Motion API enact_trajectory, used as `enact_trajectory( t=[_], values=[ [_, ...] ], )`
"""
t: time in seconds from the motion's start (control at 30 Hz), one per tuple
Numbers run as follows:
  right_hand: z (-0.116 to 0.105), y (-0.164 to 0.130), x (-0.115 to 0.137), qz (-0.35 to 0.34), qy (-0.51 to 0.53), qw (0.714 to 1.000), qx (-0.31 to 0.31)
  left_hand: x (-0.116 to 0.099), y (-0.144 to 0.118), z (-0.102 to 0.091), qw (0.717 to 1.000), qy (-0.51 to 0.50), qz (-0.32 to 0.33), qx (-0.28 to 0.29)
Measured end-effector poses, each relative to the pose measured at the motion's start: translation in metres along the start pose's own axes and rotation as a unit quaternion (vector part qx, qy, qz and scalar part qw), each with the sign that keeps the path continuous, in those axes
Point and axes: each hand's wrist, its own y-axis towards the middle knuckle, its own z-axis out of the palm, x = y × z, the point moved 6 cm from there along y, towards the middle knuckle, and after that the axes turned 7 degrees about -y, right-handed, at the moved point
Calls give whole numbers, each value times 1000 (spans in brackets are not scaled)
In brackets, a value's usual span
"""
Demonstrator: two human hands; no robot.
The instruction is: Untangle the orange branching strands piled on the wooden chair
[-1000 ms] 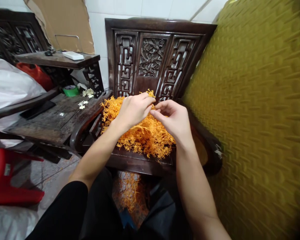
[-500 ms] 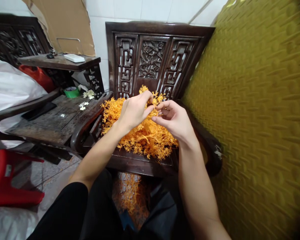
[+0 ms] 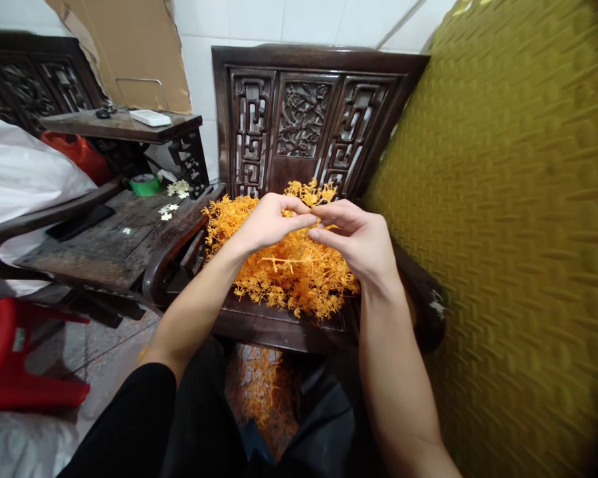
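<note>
A heap of orange plastic flower sprigs (image 3: 289,285) covers the seat of the dark carved wooden chair (image 3: 279,328) in front of me. Above the heap, my left hand (image 3: 274,222) pinches an orange sprig (image 3: 311,192) between thumb and forefinger, its small flower heads sticking up past the fingers. Close against it, my right hand (image 3: 356,236) has its thumb and fingertips drawn together at the sprig's stem. The fingers cover the stem itself. A pale orange bare stem (image 3: 286,261) lies across the heap below the hands.
At the left stands a wooden side seat (image 3: 114,232) with green tape (image 3: 145,184) and small cream pieces (image 3: 178,188). A red stool (image 3: 24,358) is at lower left. The yellow-green textured mat (image 3: 503,199) rises along the right. Orange bits (image 3: 259,378) litter the floor.
My left hand has lowered slightly and its fingers lie flatter. The sprig's flower heads now stand between and behind both hands. A bare stem shows on the heap.
</note>
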Motion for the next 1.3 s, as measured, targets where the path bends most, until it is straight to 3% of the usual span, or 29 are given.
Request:
enact_trajectory(
  t=[0.2, 0.33, 0.47, 0.6, 0.8, 1.0, 1.3],
  values=[
    [-3, 2, -12, 51, 46, 995, -66, -3, -1, -2, 991, 121, 27, -56],
    [-1, 4, -21, 70, 54, 992, -88, -9, -6, 1, 952, 274, 91, -104],
    [-3, 3, -18, 62, -33, 990, -121, -4, -7, 7, 934, 325, 119, -93],
    [-3, 2, -18, 76, -99, 987, -106, -2, -8, 9, 927, 341, 137, -80],
    [-9, 0, -9, 9, -157, 979, -129, -3, -4, 3, 959, 260, 97, -64],
    [-7, -1, 9, -60, -183, 978, -86, -5, -2, -4, 983, 152, 93, -53],
    [-8, -3, 11, -69, -162, 979, -105, -8, 0, -7, 992, 54, 107, -45]
  ],
)
